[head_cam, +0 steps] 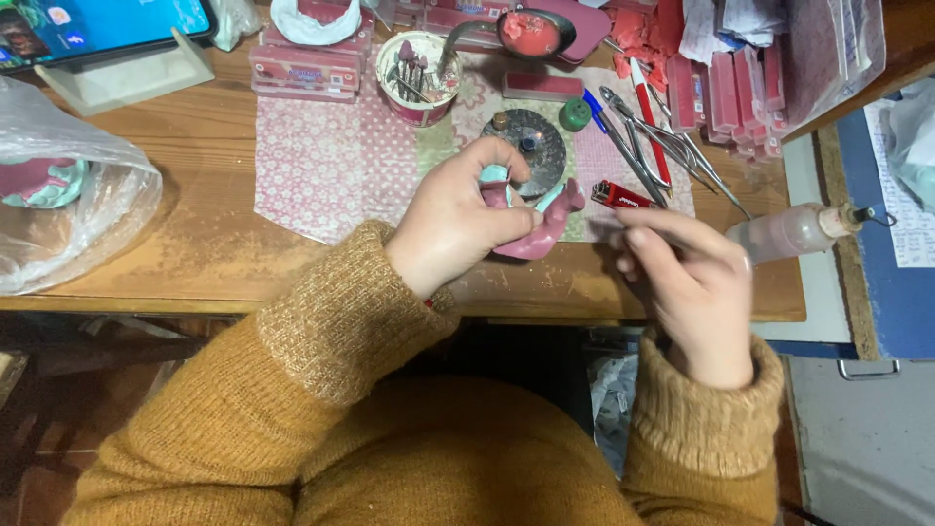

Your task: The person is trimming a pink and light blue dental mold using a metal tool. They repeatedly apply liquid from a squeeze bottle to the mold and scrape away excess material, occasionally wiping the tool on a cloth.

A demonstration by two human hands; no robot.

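Note:
My left hand grips a pink wax-like model with a pale blue-green part, holding it just above the table's front edge. My right hand is to the right of it, fingers pinched around a thin tool that is blurred; its tip points left toward the model. A red lighter lies just behind my right fingers. Both arms wear mustard knitted sleeves.
A patterned cloth covers the wooden table. On it stand a round dark metal dish, a cup of tools, pliers and forceps, pink wax blocks. A plastic bag lies left, a clear bottle right, a phone at the back left.

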